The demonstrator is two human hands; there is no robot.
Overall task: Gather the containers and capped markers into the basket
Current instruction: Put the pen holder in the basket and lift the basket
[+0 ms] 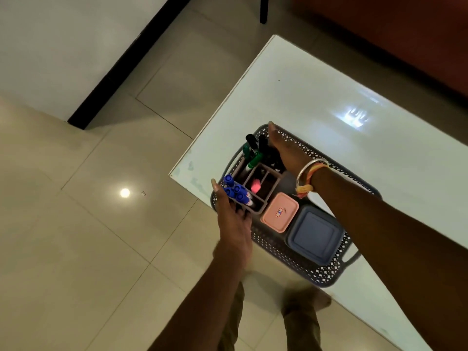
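Basket (276, 249): grey perforated plastic with a loop handle at either end. Stood at the left edge of white table (329, 97), near its corner.

Contents, far end to near end:
- Organizer (268, 173), mauve, divided into compartments; occupied the far half of the basket.
- Black-capped markers (255, 143) and green-capped markers (253, 158); leaned caps-up in the farthest compartments.
- Pink object (255, 186); lay in a middle compartment, too blurred to identify.
- Blue-capped markers (234, 190); stood bunched, caps-up, in the compartment at the organizer's left end.
- Pink-lidded container (279, 212), small, labelled on top; sat just beside the organizer.
- Blue-grey lidded container (315, 235), larger; sat against the pink one at the basket's near end.

Left hand (234, 224): reached to the basket's left side, thumb stretched out beside the blue caps, fingers against the organizer's end wall. Could not be told whether curled round anything.

Right hand (286, 148): reached across the basket to its far rim, thumb extended along that rim, fingers hidden behind the black caps. Grip likewise impossible to tell. Wore metal bangle (307, 171) and orange thread band (305, 188) at the wrist.

Surroundings: beige tiled floor (76, 224) with round light reflection (124, 192).
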